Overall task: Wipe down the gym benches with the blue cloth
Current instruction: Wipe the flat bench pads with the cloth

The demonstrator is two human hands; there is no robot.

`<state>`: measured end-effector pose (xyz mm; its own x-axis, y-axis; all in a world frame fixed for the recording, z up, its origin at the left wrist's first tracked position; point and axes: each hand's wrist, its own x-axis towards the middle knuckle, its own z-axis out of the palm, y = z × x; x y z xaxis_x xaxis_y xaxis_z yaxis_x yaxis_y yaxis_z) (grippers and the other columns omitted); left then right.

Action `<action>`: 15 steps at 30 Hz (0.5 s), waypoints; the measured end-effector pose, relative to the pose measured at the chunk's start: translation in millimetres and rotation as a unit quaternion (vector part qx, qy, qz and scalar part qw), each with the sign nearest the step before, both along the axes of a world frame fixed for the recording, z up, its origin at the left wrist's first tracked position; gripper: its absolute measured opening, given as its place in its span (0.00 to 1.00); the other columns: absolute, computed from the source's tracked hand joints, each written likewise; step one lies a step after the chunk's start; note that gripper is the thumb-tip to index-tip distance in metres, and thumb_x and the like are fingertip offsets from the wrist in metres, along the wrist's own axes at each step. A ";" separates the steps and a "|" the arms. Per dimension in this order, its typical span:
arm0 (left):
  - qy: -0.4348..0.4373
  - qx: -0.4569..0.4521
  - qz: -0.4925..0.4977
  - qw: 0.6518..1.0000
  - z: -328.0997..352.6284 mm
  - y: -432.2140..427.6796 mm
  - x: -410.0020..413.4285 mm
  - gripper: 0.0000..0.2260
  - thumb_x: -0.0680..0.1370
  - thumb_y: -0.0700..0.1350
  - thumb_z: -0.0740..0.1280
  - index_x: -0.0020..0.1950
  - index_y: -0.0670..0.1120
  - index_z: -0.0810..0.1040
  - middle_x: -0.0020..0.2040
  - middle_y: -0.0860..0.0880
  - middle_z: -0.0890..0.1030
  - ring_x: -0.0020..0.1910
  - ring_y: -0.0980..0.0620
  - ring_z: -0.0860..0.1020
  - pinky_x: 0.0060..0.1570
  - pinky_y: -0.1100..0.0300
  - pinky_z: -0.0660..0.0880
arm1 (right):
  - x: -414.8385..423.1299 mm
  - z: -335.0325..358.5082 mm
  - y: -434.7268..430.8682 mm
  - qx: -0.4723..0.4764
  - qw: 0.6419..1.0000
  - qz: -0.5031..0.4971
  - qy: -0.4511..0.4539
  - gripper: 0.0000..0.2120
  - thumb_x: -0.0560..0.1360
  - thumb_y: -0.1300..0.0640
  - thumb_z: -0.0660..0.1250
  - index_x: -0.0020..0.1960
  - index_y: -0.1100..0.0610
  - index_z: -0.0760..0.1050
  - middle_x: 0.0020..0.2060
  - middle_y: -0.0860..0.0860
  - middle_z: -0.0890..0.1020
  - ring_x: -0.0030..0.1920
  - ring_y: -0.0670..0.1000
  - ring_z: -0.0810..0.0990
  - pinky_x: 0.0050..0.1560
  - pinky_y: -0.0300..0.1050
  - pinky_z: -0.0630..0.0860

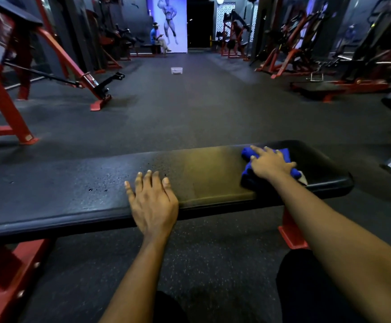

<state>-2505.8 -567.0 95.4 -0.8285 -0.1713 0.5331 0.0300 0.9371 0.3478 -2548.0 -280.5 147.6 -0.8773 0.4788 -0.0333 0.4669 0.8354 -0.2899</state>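
Black bench (73, 194) runs across the view, padded top on a red leg (291, 229), dark floor below. Blue cloth (248, 177) lies bunched on the bench top nr its right end. Right hand (270, 163) presses down on the cloth, palm down, fingers straight & spread wide, not curled round it. Left hand (153, 201) rests flat on the bench at the front edge, approx mid-length, fingers straight & fairly close together, holding nothing, well apart from the cloth. Small drops (96, 190) dot the pad left of that hand. Far back: white tub (176, 70) on the floor, a person (156, 38) seated by a poster (169, 19).
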 end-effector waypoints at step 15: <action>0.050 0.011 -0.053 0.997 10.8 49.2 10.0 0.20 0.81 0.49 0.51 0.61 0.39 0.77 0.66 0.40 0.77 0.74 0.41 0.64 0.76 0.43 0.54 | 50.0 -20.1 0.0 0.048 0.990 0.036 0.131 0.22 0.81 0.45 0.55 0.74 0.36 0.63 0.76 0.43 0.65 0.76 0.51 0.59 0.71 0.65 0.56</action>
<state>-2495.8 -517.8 106.3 -0.7848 -0.0983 0.6119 0.1637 0.9194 0.3576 -2498.0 -280.5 127.5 -0.8819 0.4045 0.2422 0.3245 0.8934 -0.3107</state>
